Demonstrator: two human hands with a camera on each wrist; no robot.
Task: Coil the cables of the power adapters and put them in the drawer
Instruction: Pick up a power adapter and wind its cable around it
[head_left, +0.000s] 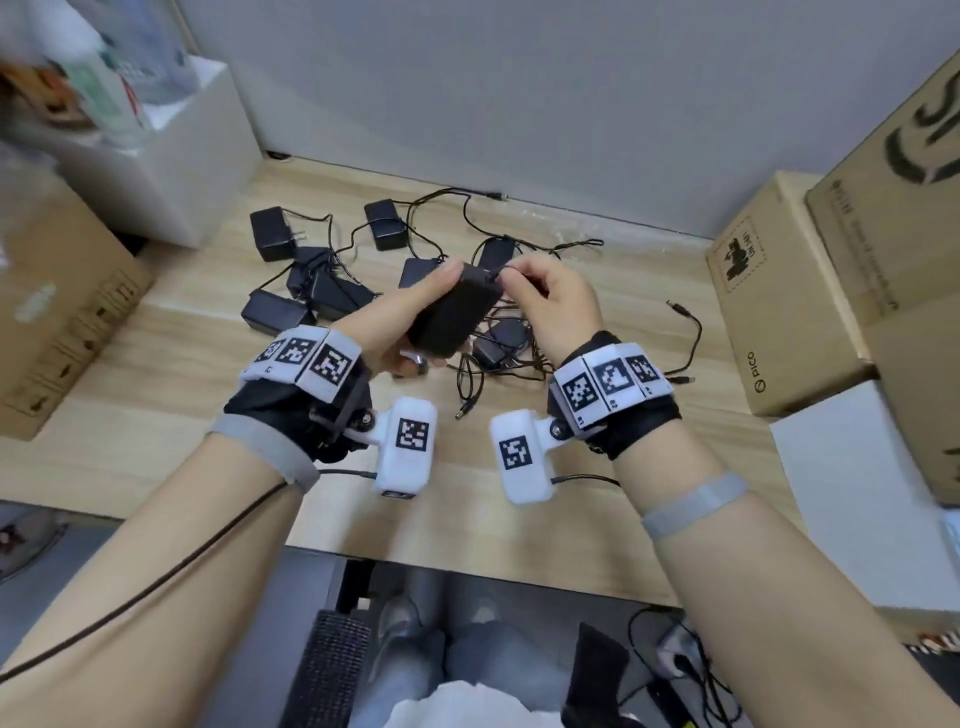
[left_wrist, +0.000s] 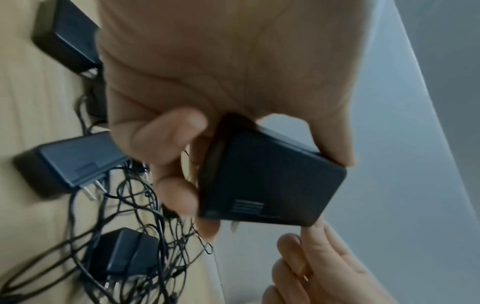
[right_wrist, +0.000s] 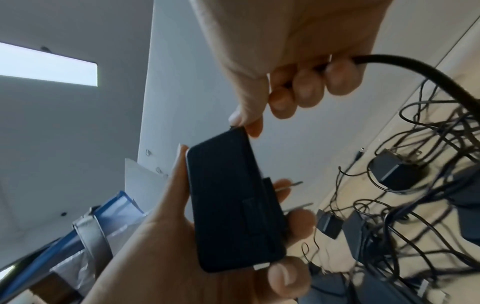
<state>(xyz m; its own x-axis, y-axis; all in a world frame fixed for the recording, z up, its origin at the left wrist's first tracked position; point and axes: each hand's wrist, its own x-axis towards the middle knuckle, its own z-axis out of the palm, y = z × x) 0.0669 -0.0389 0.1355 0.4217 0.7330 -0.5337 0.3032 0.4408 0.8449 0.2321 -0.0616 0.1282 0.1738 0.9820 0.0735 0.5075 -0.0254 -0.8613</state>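
My left hand grips a black power adapter and holds it up above the wooden desk. In the left wrist view the adapter sits between thumb and curled fingers. My right hand pinches the adapter's thin black cable right at the block's far end, and the cable runs through its curled fingers. Several other black adapters lie on the desk behind, their cables in a loose tangle. No drawer shows.
Cardboard boxes stand along the right side, and another cardboard box stands at the left. A white bin with bottles sits at the back left. The grey wall closes the far side. Knees and floor cables show below the desk's front edge.
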